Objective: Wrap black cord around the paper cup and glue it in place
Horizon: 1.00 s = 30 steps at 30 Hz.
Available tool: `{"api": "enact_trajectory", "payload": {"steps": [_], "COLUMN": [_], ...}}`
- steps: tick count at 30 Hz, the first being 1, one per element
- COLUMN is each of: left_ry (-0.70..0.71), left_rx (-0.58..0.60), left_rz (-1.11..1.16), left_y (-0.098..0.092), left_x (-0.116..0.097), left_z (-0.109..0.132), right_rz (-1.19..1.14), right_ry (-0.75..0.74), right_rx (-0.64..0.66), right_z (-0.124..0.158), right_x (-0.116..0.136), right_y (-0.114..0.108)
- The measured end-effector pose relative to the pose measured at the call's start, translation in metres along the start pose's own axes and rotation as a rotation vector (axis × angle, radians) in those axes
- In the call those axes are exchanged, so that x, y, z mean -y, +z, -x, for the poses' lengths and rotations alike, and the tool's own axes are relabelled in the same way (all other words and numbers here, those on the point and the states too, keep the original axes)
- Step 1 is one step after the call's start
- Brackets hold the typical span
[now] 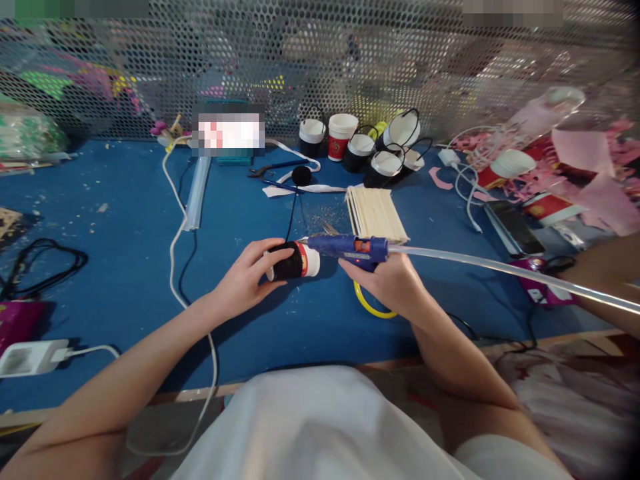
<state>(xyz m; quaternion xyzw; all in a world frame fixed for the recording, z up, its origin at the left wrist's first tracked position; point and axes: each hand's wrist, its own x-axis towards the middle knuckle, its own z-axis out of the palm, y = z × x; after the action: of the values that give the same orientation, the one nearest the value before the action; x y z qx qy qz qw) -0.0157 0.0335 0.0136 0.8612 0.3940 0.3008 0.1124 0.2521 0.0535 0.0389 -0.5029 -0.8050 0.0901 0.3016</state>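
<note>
Glue gun [350, 248] level, nozzle leftward at cup [295, 261]; right hand [387, 280] grips it, left hand [250, 273] clasps cup.

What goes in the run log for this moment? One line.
left hand: holds cup on its side | right hand: holds glue gun, tip at cup | surface: blue table

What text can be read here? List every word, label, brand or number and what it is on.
Nothing here reads clearly.
The paper cup in the left hand: red print, too blurred.
The glue gun in the right hand: orange mark, too small.
The red cup at the back: markings too blurred.
The box by the mesh: pixelated, unreadable.
</note>
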Motion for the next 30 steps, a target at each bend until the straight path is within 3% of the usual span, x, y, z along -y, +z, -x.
{"api": "enact_trajectory", "payload": {"steps": [5,10,21,30], "left_ry": [0.021,-0.011,0.095,-0.039], "left_rx": [-0.01,-0.018,-0.005,-0.026], "left_rz": [-0.019,0.008,-0.067,0.073], "left_y": [0.0,0.001,0.0,0.0], "left_x": [0.001,0.002,0.0,0.002], "left_z": [0.0,0.001,-0.001,0.0], "right_rz": [-0.049,0.091,-0.002,0.105], "right_ry": [-0.037,-0.111,-0.115,-0.095], "right_rx": [0.014,0.086,-0.041,0.018], "right_z": [-0.005,-0.005,-0.006,-0.001], "right_x": [0.013,0.012,0.011,0.011], "right_y": [-0.003,-0.006,-0.001,-0.003]}}
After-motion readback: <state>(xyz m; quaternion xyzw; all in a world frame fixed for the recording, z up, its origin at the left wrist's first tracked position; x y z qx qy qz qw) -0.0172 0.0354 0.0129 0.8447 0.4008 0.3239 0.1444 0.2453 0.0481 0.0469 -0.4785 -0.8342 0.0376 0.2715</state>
